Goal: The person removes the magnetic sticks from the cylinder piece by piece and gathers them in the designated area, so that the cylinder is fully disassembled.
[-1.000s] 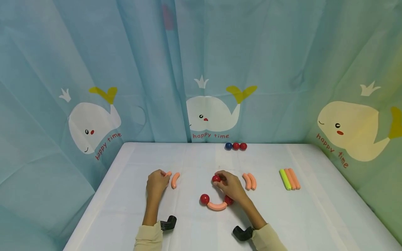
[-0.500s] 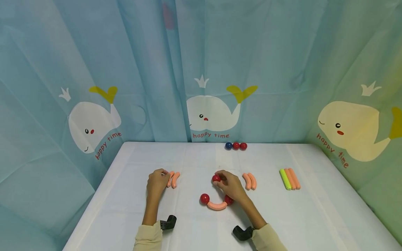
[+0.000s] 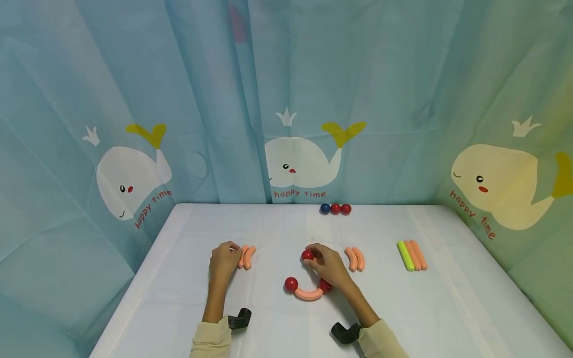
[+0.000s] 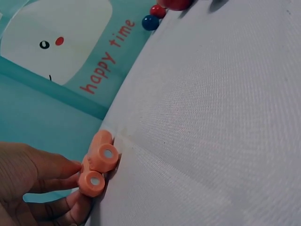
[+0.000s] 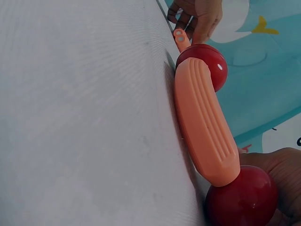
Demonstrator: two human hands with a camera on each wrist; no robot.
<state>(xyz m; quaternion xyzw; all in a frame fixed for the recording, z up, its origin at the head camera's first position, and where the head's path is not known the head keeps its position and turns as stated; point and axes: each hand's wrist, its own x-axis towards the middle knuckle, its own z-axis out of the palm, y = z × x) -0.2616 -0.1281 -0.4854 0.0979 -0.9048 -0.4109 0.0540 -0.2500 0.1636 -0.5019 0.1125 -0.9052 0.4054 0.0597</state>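
Note:
In the head view my left hand (image 3: 225, 261) is at the left of the table. Its fingertips rest on the nearer side of a curved orange magnetic rod (image 4: 91, 183), pinching it. A second curved rod (image 4: 104, 157) lies right beside it; pale discs show in their ends. My right hand (image 3: 330, 266) holds a red ball (image 3: 307, 254) between thumb and fingers near the table's middle. In front of it, another curved orange rod (image 5: 204, 122) joins a red ball (image 5: 204, 63) to another red ball (image 5: 242, 195), the latter partly under my right wrist in the head view.
Two curved orange rods (image 3: 355, 259) lie right of my right hand. Farther right are a green straight rod (image 3: 405, 256) and two orange straight rods (image 3: 416, 255). A blue ball (image 3: 325, 209) and two red balls (image 3: 340, 209) line the back edge, before a whale-print curtain (image 3: 304, 161).
My left hand has lowered its curved rod from a tilted hold to lie alongside the second one. The right hand stays in place with its red ball.

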